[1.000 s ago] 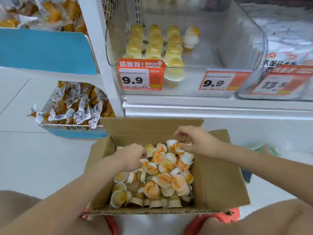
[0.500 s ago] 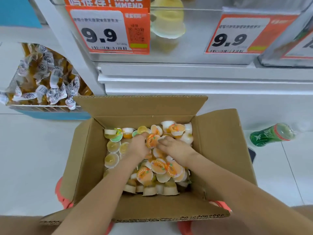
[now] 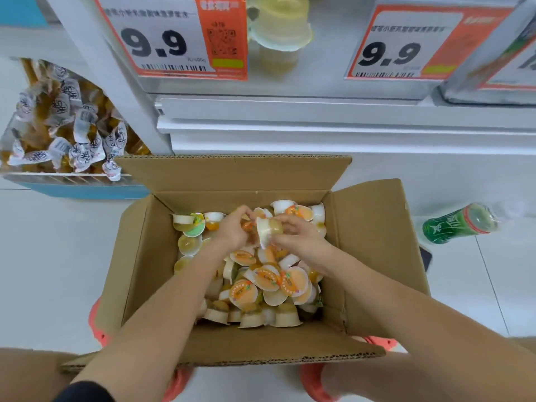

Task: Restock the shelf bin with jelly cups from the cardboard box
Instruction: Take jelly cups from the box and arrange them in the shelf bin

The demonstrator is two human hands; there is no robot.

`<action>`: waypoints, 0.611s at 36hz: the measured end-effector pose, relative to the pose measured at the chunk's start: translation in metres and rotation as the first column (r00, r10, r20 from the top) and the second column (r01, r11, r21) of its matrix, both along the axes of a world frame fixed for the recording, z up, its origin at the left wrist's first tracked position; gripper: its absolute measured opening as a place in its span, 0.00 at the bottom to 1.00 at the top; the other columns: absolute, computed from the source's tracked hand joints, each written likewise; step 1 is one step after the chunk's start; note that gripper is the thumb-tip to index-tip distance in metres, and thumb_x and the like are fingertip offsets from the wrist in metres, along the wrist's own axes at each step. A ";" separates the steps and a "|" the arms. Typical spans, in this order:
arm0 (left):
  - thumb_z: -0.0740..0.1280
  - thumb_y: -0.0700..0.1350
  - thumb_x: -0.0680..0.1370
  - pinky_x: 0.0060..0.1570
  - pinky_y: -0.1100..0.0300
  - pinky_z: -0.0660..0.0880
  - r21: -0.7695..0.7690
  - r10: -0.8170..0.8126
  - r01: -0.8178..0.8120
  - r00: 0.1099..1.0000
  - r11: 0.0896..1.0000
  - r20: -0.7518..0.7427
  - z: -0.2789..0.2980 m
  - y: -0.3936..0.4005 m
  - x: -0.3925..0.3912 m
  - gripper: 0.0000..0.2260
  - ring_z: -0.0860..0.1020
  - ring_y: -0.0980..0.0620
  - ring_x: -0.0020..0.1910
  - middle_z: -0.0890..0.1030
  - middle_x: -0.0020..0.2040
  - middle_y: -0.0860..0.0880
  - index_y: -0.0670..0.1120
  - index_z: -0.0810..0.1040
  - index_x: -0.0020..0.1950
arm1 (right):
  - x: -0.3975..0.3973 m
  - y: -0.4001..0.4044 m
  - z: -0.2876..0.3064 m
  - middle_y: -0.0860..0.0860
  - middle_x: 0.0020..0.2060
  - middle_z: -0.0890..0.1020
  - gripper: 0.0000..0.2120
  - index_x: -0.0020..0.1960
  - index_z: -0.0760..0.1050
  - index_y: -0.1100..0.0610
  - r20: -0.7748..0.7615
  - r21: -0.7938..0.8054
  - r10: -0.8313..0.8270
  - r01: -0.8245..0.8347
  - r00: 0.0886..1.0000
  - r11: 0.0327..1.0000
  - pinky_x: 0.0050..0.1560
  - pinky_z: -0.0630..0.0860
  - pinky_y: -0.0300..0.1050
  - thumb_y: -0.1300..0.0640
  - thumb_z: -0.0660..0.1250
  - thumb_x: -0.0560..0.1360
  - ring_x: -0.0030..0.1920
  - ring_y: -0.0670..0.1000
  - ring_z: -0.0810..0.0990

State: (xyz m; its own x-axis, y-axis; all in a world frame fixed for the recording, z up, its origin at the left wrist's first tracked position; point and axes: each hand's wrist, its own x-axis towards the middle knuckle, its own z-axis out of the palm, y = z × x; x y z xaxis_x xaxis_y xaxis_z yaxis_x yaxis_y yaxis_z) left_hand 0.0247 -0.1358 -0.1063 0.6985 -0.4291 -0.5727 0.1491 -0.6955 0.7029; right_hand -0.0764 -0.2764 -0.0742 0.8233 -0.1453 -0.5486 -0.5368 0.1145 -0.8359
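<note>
Corrugated brown card forms the cardboard box in front of us on the pale tiled floor, its flaps folded open and its ragged cut edge nearest us. Inside lies a loose heap of jelly cups: small round tubs of cloudy plastic with glossy orange-printed foil lids, tumbled at every angle. Both our hands are over the far part of the heap. Our right hand curls its fingers round one cup, held tilted just above the pile. Our left hand is bunched beside it with fingers curled over orange lids, though we cannot tell whether it truly grips one. Above, the clear shelf bin shows one yellowish cup behind its smooth front wall, flanked by orange 9.9 price tags. A green bottle lies on its side to the right.
</note>
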 end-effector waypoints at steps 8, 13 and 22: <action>0.65 0.39 0.77 0.36 0.62 0.78 -0.250 0.116 -0.337 0.774 0.907 -0.623 0.120 0.036 0.004 0.05 0.78 0.51 0.41 0.77 0.47 0.45 0.44 0.75 0.52 | -0.014 0.006 0.071 0.55 0.37 0.79 0.13 0.57 0.69 0.58 -0.115 0.667 -0.093 0.146 0.989 0.731 0.28 0.67 0.37 0.57 0.54 0.75 0.37 0.52 0.75; 0.65 0.48 0.76 0.31 0.62 0.74 -0.218 0.019 -0.186 0.801 0.958 -0.599 0.190 0.055 -0.024 0.06 0.73 0.51 0.31 0.77 0.40 0.46 0.47 0.75 0.49 | -0.024 0.013 0.126 0.56 0.40 0.75 0.13 0.50 0.72 0.59 0.019 0.678 -0.109 0.068 0.994 0.732 0.22 0.68 0.38 0.56 0.51 0.73 0.30 0.51 0.71; 0.60 0.46 0.81 0.40 0.55 0.81 -0.236 0.035 -0.159 0.890 0.959 -0.454 0.289 0.041 -0.074 0.06 0.74 0.50 0.41 0.74 0.47 0.45 0.43 0.72 0.53 | -0.056 0.021 0.198 0.55 0.37 0.74 0.14 0.51 0.72 0.57 0.118 0.604 -0.140 0.041 0.983 0.796 0.22 0.61 0.36 0.51 0.53 0.77 0.29 0.50 0.70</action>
